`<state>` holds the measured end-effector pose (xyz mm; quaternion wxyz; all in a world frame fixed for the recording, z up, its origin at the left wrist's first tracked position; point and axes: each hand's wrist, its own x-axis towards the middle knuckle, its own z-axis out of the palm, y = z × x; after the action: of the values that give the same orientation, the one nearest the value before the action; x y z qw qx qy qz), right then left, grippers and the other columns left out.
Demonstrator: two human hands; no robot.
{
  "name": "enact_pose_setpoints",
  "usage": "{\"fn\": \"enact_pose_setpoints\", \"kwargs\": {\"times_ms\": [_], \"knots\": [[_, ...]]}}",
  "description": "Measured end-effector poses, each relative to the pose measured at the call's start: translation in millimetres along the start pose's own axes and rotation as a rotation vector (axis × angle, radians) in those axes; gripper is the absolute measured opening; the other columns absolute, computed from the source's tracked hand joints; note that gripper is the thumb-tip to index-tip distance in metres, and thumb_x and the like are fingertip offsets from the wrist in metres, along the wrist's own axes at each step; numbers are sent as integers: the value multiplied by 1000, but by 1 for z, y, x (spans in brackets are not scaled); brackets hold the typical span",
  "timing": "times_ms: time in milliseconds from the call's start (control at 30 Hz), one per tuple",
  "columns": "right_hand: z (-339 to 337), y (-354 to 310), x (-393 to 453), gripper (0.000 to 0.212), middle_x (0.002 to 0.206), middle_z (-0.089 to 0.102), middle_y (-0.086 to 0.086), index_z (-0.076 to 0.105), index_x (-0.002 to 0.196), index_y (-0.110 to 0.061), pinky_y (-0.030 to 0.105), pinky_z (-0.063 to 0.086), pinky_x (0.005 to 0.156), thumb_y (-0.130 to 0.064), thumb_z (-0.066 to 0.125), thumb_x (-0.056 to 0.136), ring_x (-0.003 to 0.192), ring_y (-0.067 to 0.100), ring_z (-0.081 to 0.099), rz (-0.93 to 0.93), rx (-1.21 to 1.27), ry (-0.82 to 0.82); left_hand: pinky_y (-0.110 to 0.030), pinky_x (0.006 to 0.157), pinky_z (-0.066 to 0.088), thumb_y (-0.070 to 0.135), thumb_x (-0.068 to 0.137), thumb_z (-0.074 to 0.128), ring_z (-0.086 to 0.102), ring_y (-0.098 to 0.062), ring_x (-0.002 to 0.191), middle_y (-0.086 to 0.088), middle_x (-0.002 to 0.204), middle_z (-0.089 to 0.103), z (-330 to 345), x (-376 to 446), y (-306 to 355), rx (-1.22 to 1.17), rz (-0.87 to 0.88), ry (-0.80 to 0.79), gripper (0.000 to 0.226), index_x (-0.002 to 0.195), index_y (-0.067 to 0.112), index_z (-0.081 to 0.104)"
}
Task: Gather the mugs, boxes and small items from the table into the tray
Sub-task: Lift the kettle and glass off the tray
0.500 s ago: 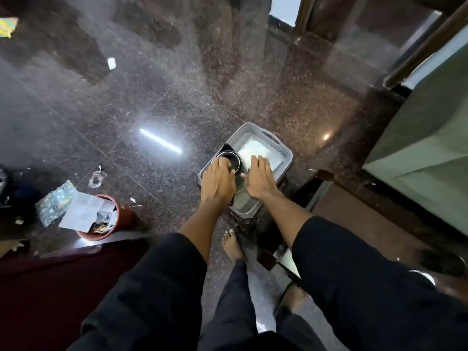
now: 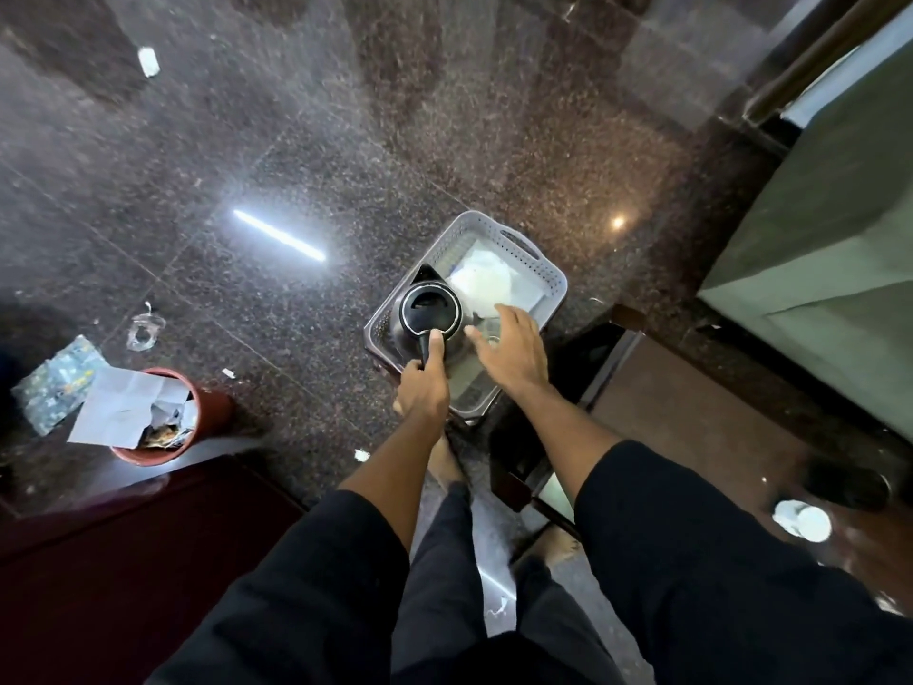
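Black lidded kettle [image 2: 429,312] upright in grey perforated tray [image 2: 514,249]

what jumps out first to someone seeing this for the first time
A black kettle sits in the near-left part of a grey perforated tray, its handle gripped by the left hand. The right hand hovers open over the tray beside it. Far left, a red bin overflows with paper.

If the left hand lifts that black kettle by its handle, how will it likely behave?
The black kettle looks rigid, so it should lift as one piece. Held only by the handle, as the left hand grips it, it may swing spout-down. It stands against the tray wall and might snag.
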<state>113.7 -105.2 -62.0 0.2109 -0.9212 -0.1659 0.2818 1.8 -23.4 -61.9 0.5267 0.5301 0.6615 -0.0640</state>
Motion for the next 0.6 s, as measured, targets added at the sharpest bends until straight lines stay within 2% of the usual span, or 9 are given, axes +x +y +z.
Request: {"fn": "enact_pose_setpoints", "kwargs": {"times_ms": [67, 133, 200, 333, 400, 467, 600], "knots": [[-1, 9, 4, 75, 154, 41, 8, 39, 153, -15, 41, 37, 118, -44, 69, 91, 144, 28, 37, 43, -19, 23, -49, 116, 46, 89, 85, 50, 73, -28, 110, -4, 97, 83, 3, 4, -2, -119, 11, -25, 82, 96, 14, 81], [0, 15, 11, 82, 157, 34, 6, 32, 156, -19, 42, 39, 117, -28, 74, 86, 146, 28, 33, 64, -52, -42, -49, 107, 54, 88, 80, 57, 78, -22, 90, 0, 73, 81, 4, 8, -5, -208, 32, -45, 76, 75, 15, 81], [3, 19, 16, 91, 160, 27, 5, 25, 158, -24, 44, 42, 114, -19, 76, 82, 147, 29, 30, 59, -85, -113, -53, 101, 58, 88, 77, 61, 79, -25, 82, -3, 67, 79, 3, 13, -10, -236, 52, -58, 74, 63, 18, 77], [12, 20, 28, 106, 161, 22, 5, 20, 160, -32, 47, 46, 108, -19, 85, 79, 146, 30, 31, 14, -149, -229, -56, 87, 62, 87, 76, 63, 71, -21, 59, -6, 55, 72, 1, 24, -7, -229, 156, 32, 68, 52, 25, 74], [16, 19, 33, 104, 156, 26, 7, 24, 158, -31, 44, 49, 102, -17, 87, 77, 142, 31, 35, -1, -222, -220, -53, 77, 64, 93, 72, 61, 69, -21, 51, -7, 49, 69, -4, 32, 2, -200, 212, 122, 72, 53, 25, 74], [20, 20, 38, 97, 152, 30, 7, 30, 153, -28, 43, 50, 98, -17, 88, 76, 139, 32, 38, 6, -270, -200, -51, 72, 64, 100, 65, 59, 70, -25, 50, -8, 46, 66, -11, 44, 10, -159, 253, 170, 80, 52, 22, 73], [24, 20, 43, 85, 142, 41, 8, 42, 144, -21, 45, 51, 100, -17, 87, 72, 134, 32, 45, 7, -257, -219, -56, 63, 60, 98, 61, 65, 61, -22, 45, -5, 42, 59, -25, 66, 19, -80, 339, 143, 80, 47, 19, 68]]}}
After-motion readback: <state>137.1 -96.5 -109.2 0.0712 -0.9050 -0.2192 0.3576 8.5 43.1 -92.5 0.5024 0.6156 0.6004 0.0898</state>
